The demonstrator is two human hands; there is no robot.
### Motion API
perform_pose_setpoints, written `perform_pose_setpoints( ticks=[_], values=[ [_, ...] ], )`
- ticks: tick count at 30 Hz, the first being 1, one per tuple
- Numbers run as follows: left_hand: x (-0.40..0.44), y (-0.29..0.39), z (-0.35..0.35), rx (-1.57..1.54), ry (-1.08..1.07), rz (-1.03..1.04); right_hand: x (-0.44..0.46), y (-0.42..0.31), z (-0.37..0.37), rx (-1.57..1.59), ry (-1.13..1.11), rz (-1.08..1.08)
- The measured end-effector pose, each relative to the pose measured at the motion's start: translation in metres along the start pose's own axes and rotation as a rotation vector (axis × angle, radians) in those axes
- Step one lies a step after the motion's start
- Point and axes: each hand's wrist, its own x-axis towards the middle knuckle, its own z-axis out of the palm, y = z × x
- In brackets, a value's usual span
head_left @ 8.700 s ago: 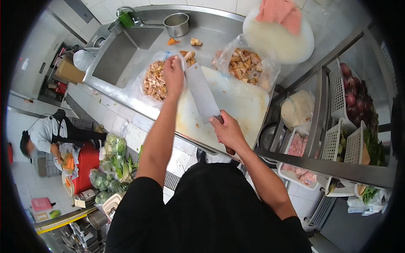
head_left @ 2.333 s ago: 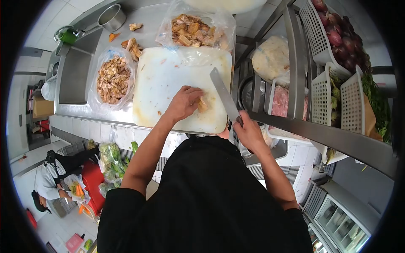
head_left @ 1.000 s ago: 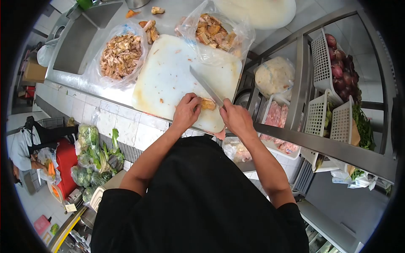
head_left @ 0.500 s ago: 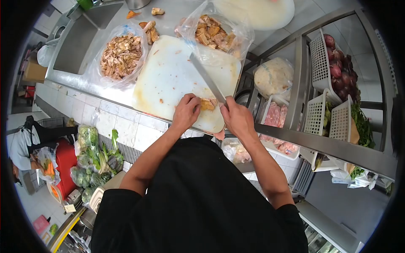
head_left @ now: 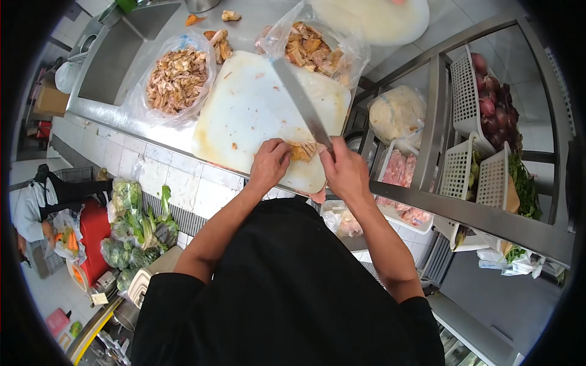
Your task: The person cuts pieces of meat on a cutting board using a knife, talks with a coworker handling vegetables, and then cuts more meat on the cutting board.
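A white cutting board [head_left: 244, 104] lies on the steel counter. Near its front edge is a browned piece of cooked meat [head_left: 301, 152], partly cut into strips at its right end. My left hand [head_left: 271, 163] holds the meat's left side with curled fingers. In my right hand [head_left: 346, 168] is the handle of a large knife [head_left: 300, 99], its long blade slanting up and left across the board, just above the meat's right end. To the left stands an open plastic bag of finely chopped meat [head_left: 177, 81]; behind the board, another bag holds larger meat chunks [head_left: 312, 49].
Loose meat pieces [head_left: 218, 45] lie beside the board, near a sink [head_left: 113, 70]. On the right, a steel rack [head_left: 434, 116] holds baskets of red onions [head_left: 497, 110] and greens. Raw meat trays [head_left: 398, 171] sit below. Another person's arm [head_left: 47, 230] shows at far left.
The knife has turned a little, so more of its blade face shows, and its handle end has shifted slightly right. The meat's right end looks more separated into strips. My left hand barely moves.
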Motion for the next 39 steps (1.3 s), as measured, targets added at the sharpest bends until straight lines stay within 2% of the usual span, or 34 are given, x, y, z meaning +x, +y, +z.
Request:
perform_pose_setpoints(
  ticks=[3,5,8,10,13,16,18,20,25,27,31,33,37,39],
  values=[
    [0.001,-0.002,0.001,0.002,0.013,0.016,-0.002,-0.004,0.000,0.112,0.135,0.018],
    [0.001,0.000,0.000,0.012,0.008,0.021,-0.004,0.019,0.026,-0.071,-0.078,0.061],
    [0.000,-0.003,0.002,-0.032,0.023,0.032,-0.002,0.035,0.036,-0.204,-0.153,0.003],
    [-0.002,-0.002,-0.001,-0.012,0.009,0.015,-0.002,0.021,0.018,-0.168,-0.153,0.014],
    [0.000,0.000,0.001,0.009,-0.002,-0.001,-0.003,0.002,-0.007,0.007,0.111,-0.004],
    [0.000,0.000,0.001,0.016,0.010,-0.004,-0.003,0.006,-0.008,0.164,0.189,0.060],
    [0.000,0.000,0.001,0.007,0.018,-0.003,-0.003,0.027,0.015,0.112,0.123,0.142],
    [0.000,0.002,0.001,0.021,0.018,0.007,-0.005,0.052,0.036,-0.107,-0.136,0.072],
    [0.000,0.001,-0.001,-0.001,0.014,0.016,0.003,0.030,0.002,-0.039,-0.095,0.086],
    [-0.001,0.002,0.000,-0.001,0.010,0.004,0.001,0.010,-0.013,0.082,0.001,0.147],
    [0.000,0.003,-0.001,0.009,0.017,0.004,-0.005,0.026,0.016,0.101,0.062,0.126],
    [0.001,0.004,0.000,0.013,0.013,0.002,-0.004,0.038,0.035,-0.115,-0.156,0.065],
    [-0.002,0.002,-0.003,-0.005,0.006,-0.007,0.002,0.018,0.007,-0.111,-0.093,0.014],
    [-0.001,0.002,-0.001,-0.003,0.012,-0.023,0.000,-0.007,-0.012,0.061,0.032,0.115]
  ],
)
